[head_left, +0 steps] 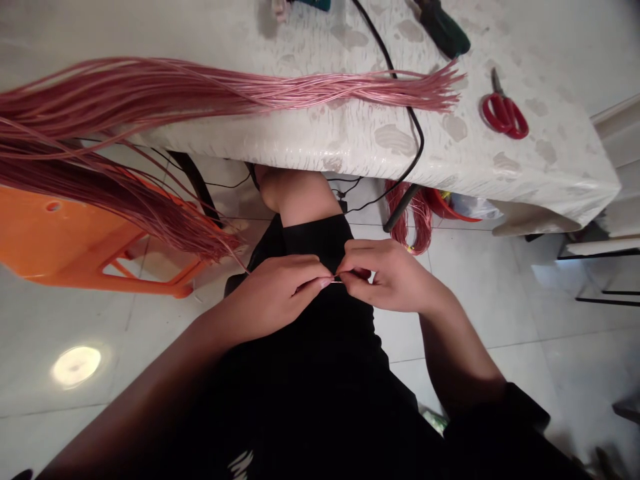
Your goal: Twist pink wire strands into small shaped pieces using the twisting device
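My left hand (pixel 283 290) is closed in a pinch over my lap, its thumb and forefinger on a thin wire (pixel 338 282). Facing it, my right hand (pixel 387 277) pinches the same short stretch of wire from the other side. Only a small pale piece shows between the fingertips; the rest is hidden by the fingers. A pink strand runs from behind my left hand to a hanging bundle of pink wires (pixel 165 220). Above my hands, a second bundle of pink wires (pixel 300 90) lies along the table, its cut ends spread to the right.
Red-handled scissors (pixel 505 117) and a dark green-handled tool (pixel 445 30) lie on the covered table (pixel 545 180). A black cable (pixel 417 130) crosses its edge. An orange plastic stool (pixel 60 240) stands at left. Under the table are a coil of pink wire (pixel 423 230) and a red basin (pixel 443 205).
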`<action>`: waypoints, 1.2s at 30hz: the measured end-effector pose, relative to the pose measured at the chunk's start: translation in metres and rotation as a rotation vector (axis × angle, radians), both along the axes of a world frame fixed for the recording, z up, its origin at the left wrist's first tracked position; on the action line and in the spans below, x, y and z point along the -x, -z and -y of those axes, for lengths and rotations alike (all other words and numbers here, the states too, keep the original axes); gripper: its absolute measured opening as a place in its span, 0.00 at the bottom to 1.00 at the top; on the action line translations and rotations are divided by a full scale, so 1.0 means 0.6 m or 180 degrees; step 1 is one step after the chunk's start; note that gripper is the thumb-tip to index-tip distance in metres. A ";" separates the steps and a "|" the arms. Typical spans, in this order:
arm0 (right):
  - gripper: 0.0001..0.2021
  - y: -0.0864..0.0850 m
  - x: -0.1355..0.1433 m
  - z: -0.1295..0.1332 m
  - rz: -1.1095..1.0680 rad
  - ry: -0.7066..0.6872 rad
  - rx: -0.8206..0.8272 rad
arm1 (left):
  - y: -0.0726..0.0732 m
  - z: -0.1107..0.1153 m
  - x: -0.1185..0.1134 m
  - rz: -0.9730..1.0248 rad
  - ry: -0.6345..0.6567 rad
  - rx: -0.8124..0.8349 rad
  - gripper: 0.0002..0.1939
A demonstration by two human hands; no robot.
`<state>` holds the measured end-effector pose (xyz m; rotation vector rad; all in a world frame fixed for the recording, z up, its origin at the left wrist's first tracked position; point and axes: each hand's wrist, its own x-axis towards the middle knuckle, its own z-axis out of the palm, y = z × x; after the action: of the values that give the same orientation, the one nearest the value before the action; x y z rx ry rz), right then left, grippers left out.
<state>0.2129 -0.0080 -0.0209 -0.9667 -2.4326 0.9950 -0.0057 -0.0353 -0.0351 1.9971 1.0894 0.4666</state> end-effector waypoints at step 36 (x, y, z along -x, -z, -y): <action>0.06 0.007 0.004 -0.002 0.0034 0.0260 -0.0315 | 0.004 -0.005 -0.016 -0.0348 -0.0005 -0.0381 0.13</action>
<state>0.2107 -0.0067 -0.0253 -1.0307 -2.4053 0.8359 0.0039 -0.0325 -0.0377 2.1480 1.1537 0.4365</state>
